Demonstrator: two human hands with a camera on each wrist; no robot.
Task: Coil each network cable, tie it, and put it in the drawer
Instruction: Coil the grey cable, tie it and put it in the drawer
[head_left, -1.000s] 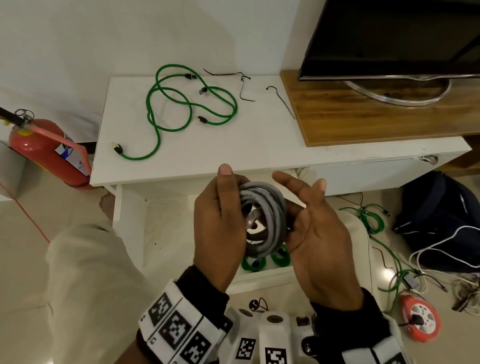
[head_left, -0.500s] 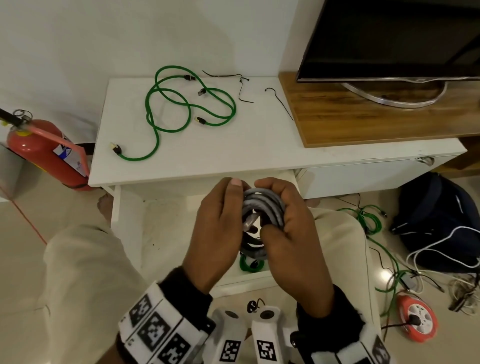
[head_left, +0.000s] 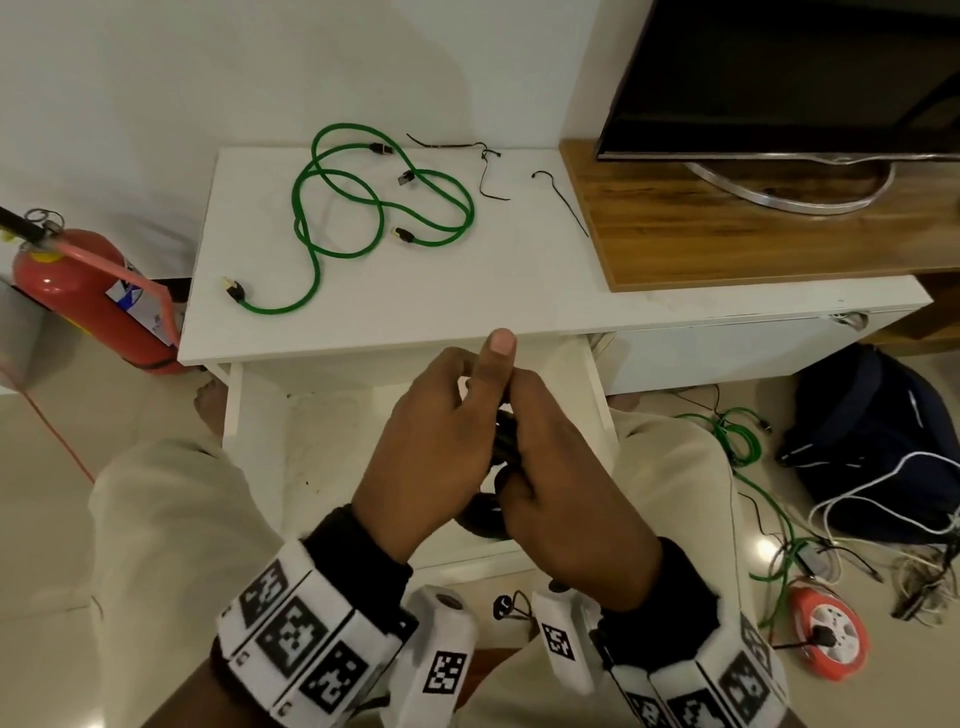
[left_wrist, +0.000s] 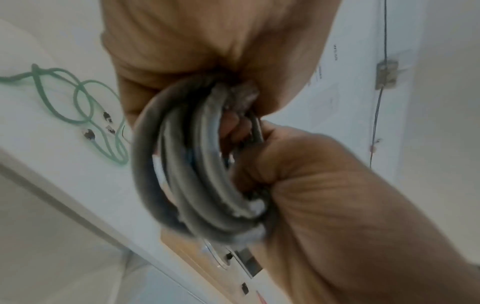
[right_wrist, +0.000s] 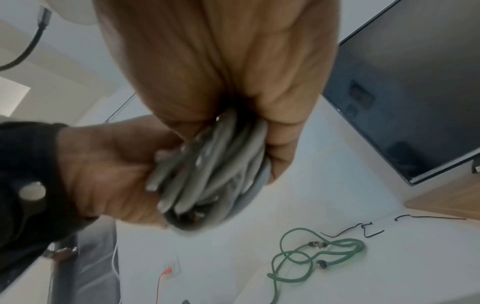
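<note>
Both hands close around the coiled grey cable (left_wrist: 197, 164), held in the air in front of the person. The left hand (head_left: 431, 441) curls its fingers round one side of the coil with the thumb raised. The right hand (head_left: 561, 499) wraps the other side and presses against the left. From the head view the coil is almost hidden between the palms; something thin and dark between them may be a tie, but it is too small to tell. Just below the hands the open drawer (head_left: 260, 467) shows its white wall. Beyond them, on the desk (head_left: 519, 291), lie loose green cables (head_left: 384, 208) and black ties (head_left: 563, 202).
</note>
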